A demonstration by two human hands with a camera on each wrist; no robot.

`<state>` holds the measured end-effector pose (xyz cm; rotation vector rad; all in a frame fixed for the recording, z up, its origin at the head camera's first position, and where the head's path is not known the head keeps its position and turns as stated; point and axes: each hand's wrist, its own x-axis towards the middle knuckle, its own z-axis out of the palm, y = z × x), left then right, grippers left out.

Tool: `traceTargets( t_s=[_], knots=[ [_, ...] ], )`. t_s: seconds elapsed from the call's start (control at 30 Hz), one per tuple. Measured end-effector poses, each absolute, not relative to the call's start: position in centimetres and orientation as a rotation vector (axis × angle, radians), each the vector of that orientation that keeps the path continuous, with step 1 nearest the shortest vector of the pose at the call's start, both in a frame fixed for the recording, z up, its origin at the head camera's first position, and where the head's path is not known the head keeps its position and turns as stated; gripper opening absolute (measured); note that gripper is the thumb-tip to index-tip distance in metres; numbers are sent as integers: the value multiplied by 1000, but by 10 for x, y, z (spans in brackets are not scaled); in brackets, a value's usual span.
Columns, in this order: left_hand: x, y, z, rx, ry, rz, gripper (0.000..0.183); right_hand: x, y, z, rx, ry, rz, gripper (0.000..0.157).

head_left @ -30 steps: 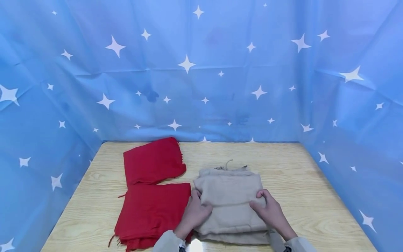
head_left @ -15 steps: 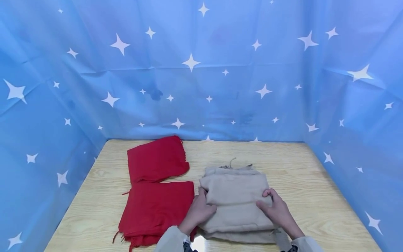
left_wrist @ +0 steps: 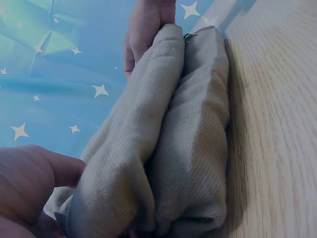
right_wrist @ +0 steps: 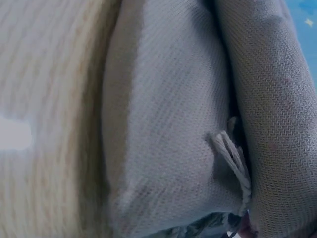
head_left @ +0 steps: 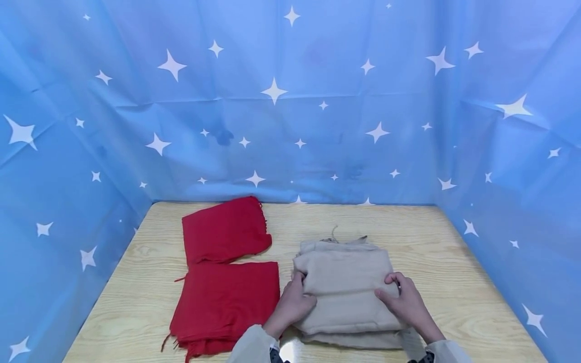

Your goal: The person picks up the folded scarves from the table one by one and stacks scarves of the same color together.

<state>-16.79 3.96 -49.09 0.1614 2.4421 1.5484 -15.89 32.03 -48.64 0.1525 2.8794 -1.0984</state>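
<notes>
A folded beige scarf (head_left: 347, 275) with a few fringe strands lies on the wooden table, right of centre in the head view. Its thick layered front edge fills both wrist views. My left hand (head_left: 294, 302) grips its left side, thumb on top and fingers tucked beneath the upper layers. At the opposite side my right hand (head_left: 405, 301) pinches the edge between thumb and curled fingers. Just left of my left hand is a folded red scarf (head_left: 227, 302). Behind that lies a smaller folded red piece (head_left: 224, 229), fringed along its right edge.
The light wooden table (head_left: 454, 282) extends on both sides of the scarves. A blue curtain (head_left: 290, 116) with white stars encloses its back and both sides. A bright reflection shows near the front edge.
Both hands have slid the beige scarf a little to the right, widening the gap beside the red scarf. Their hold looks the same. The head view has shifted slightly.
</notes>
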Motion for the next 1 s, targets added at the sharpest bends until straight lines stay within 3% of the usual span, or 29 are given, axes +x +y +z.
traceTargets(
  t_s=[0.6,1.0],
  knots=[
    [-168,41,-496,255,2388,1636,46,-167,328,-477,61,2980,-958,28],
    [-168,15,-475,214,2420,1690,23,-164,313,-455,136,3189,-791,20]
  ],
)
